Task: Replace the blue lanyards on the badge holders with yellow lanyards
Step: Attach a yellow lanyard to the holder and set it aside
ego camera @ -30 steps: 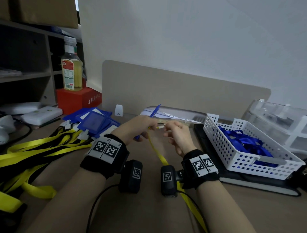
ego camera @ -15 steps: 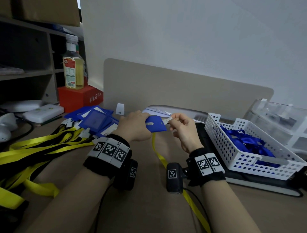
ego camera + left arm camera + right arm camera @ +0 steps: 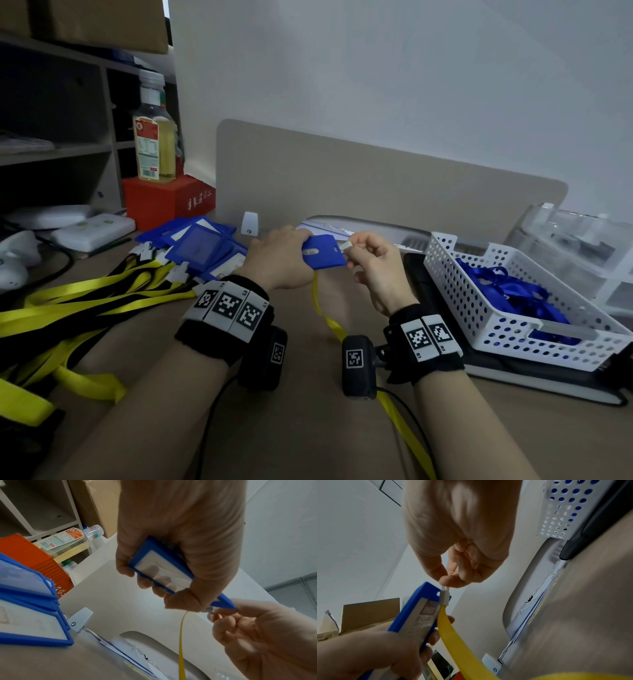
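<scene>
My left hand point(image 3: 279, 258) grips a blue badge holder point(image 3: 323, 253) above the desk, fingers curled round its long edges point(image 3: 163, 569). My right hand point(image 3: 371, 260) pinches the white plastic clip point(image 3: 444, 595) of a yellow lanyard point(image 3: 323, 311) between thumb and forefinger, right at the holder's slotted top edge point(image 3: 426, 592). The yellow strap point(image 3: 453, 635) hangs down from the clip to the desk and runs back under my right wrist. More yellow lanyards point(image 3: 78, 301) lie piled at the left. Several blue badge holders point(image 3: 202, 245) are stacked behind them.
A white perforated basket point(image 3: 513, 325) holding blue lanyards point(image 3: 507, 291) sits at the right on a dark flat device. A red box point(image 3: 168, 200) with a bottle point(image 3: 154, 137) on it stands at the back left beside shelves. A beige divider point(image 3: 376, 185) closes the back.
The badge holder has turned from edge-on to flat in my left hand. My right hand keeps pinching the white clip at its top edge. The head view has shifted slightly.
</scene>
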The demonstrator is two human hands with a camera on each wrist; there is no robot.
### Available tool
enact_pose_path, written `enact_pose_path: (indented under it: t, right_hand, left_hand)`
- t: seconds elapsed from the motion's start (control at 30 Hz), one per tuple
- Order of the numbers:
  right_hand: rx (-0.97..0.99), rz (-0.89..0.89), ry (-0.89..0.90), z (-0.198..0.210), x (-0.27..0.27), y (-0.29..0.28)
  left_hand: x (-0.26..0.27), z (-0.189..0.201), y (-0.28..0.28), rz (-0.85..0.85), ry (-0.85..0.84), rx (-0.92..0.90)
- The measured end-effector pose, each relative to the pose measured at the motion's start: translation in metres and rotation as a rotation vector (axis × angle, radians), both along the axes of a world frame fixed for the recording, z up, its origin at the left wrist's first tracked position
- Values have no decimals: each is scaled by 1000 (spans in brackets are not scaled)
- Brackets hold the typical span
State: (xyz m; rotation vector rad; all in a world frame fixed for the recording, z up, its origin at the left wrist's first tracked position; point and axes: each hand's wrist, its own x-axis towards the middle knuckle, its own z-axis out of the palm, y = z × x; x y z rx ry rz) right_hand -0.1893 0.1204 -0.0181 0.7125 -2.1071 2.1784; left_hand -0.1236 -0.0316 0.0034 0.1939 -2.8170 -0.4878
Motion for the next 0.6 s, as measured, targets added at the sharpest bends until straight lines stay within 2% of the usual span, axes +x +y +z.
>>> enact_pose_path:
  t: [0.6]
  right_hand:
    - [-10, 4, -23, -2, 5, -8]
  left_hand:
    - [6, 4, 0, 50, 32, -61]
